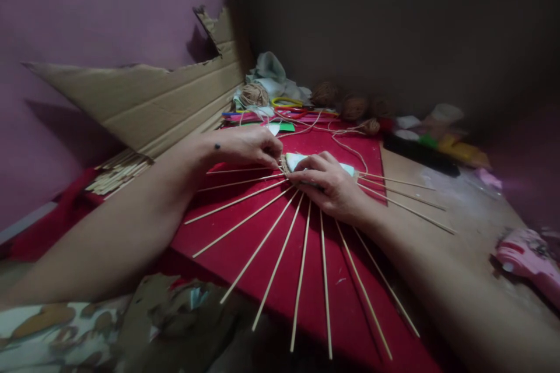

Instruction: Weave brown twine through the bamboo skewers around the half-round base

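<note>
While sticks (280, 256) fan outward, both hands (297, 166) pinch twine (285, 163) at the hub.

Thin wood sticks (280, 256), smooth, pale. Red cloth (345, 280) under them, soft, matt. Brown cardboard (144, 99) at 10 o'clock, rough. Pink plastic glue gun (527, 259) at 3 o'clock, shiny.

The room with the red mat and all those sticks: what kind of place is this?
Probably a home craft corner. Both hands, left hand and right hand, work at the hub of fanned wooden sticks on a red mat, with balls of twine, cut cardboard and a pink glue gun nearby.
</note>
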`<state>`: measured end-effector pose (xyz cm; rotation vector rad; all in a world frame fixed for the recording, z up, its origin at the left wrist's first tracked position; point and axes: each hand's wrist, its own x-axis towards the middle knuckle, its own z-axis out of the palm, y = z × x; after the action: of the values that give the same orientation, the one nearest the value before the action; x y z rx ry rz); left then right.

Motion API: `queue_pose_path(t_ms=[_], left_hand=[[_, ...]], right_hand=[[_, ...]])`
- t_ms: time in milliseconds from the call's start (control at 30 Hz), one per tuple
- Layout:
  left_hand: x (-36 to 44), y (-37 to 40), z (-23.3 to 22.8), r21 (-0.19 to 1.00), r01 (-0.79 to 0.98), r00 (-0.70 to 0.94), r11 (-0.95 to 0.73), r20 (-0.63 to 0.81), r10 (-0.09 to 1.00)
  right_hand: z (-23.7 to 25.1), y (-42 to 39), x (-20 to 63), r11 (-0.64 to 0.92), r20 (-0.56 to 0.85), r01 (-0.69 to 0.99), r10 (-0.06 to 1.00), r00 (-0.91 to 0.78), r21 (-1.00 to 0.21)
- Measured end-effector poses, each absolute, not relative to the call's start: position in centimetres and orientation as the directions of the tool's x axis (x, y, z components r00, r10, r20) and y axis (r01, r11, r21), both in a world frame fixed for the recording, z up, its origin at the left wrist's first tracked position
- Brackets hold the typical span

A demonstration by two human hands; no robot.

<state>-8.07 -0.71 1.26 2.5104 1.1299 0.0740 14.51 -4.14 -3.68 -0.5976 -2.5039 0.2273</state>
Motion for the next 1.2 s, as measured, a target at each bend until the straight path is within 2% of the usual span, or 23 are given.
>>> queue_pose_path(t_ms=[367,567,733,967,1200], left_hand=[[-8.6,-1.4,0.9,0.358,0.720,0.660,-0.594,-0.088,0.746],[-9.6,-2.7,1.7,0.436,0.704,0.656,-0.561,-0.095,0.748],[-11.7,-6.5,1.7,0.417,0.663,0.688,-0.622,-0.012,0.726],[-15.8,-13.1,0.5,0.317,0.773,0.574,-0.549,0.015,0.818],[-17.1,-17.0,-0.3,0.326,0.826,0.466,-0.461,0.068,0.882]], right_hand=[[-4.0,-4.1,14.6,0.900,0.472,0.386,0.434,-0.767,-0.202],[-3.8,-4.2,14.5,0.896,0.447,0.406,0.442,-0.778,-0.179],[-3.8,-4.3,14.4,0.891,0.432,0.422,0.451,-0.781,-0.167],[-3.8,-4.3,14.4,0.886,0.422,0.435,0.459,-0.781,-0.158],[-4.2,-4.1,14.5,0.905,0.468,0.398,0.420,-0.778,-0.152]])
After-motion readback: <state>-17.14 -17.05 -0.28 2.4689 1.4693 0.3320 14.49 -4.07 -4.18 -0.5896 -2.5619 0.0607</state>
